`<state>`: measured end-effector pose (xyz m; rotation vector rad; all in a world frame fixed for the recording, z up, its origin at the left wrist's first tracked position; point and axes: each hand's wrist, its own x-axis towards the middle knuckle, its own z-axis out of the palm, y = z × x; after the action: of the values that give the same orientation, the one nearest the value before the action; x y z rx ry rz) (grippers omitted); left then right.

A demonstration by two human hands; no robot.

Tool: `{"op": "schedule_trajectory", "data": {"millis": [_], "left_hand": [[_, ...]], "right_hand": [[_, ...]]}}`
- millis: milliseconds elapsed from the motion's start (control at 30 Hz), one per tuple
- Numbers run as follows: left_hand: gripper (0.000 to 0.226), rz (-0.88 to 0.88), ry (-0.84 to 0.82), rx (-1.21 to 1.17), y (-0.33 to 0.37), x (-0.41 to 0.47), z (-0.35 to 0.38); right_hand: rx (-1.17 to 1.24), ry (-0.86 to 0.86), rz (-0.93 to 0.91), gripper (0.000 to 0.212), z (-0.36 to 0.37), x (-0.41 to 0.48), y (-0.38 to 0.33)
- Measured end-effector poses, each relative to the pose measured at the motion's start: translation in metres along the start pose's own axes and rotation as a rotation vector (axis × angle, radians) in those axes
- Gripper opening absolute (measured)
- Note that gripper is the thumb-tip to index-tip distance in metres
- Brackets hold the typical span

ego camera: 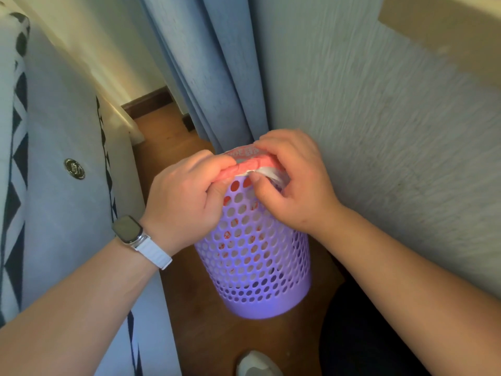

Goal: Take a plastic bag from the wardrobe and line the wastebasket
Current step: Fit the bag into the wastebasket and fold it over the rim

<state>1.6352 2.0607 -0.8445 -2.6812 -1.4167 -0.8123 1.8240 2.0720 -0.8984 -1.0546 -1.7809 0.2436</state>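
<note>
A purple wastebasket (257,267) with round holes stands upright on the wooden floor. A plastic bag (245,164) with red print lies inside it; its red marks show through the holes, and its edge is rolled over the near rim. My left hand (184,199), with a white watch on the wrist, grips the rolled bag edge at the rim's left side. My right hand (292,183) pinches the bag's white edge at the rim's right side. Both hands hide most of the basket's opening.
A bed (62,185) with a grey cover and a black-and-white patterned strip runs along the left. Blue curtains (214,77) hang behind the basket, and a textured wall (379,131) stands close on the right. A light shoe (257,365) shows at the bottom.
</note>
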Motion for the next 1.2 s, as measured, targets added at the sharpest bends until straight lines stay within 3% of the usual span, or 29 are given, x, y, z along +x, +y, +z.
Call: {"op": "schedule_trajectory", "data": {"millis": [367,500,667,1033,1200], "left_hand": [[0.024,0.004,0.041,-0.084,-0.005,0.0,-0.003],[0.033,0.025,0.014,-0.004,0.005,0.0,-0.003],[0.024,-0.031,0.08,-0.031,0.02,0.002,0.001],[0.027,-0.086,-0.044,0.076,-0.006,0.001,0.003],[0.029,-0.063,-0.018,0.011,-0.004,0.002,0.001]], "right_hand": [[0.031,0.1,0.047,0.019,0.002,0.0,0.007],[-0.027,0.126,0.025,0.017,0.003,-0.002,-0.002],[-0.021,0.129,0.014,0.014,0.006,-0.002,-0.011],[0.085,0.016,0.122,0.047,0.002,-0.004,0.008],[0.065,0.041,0.166,0.039,0.004,-0.002,0.01]]}}
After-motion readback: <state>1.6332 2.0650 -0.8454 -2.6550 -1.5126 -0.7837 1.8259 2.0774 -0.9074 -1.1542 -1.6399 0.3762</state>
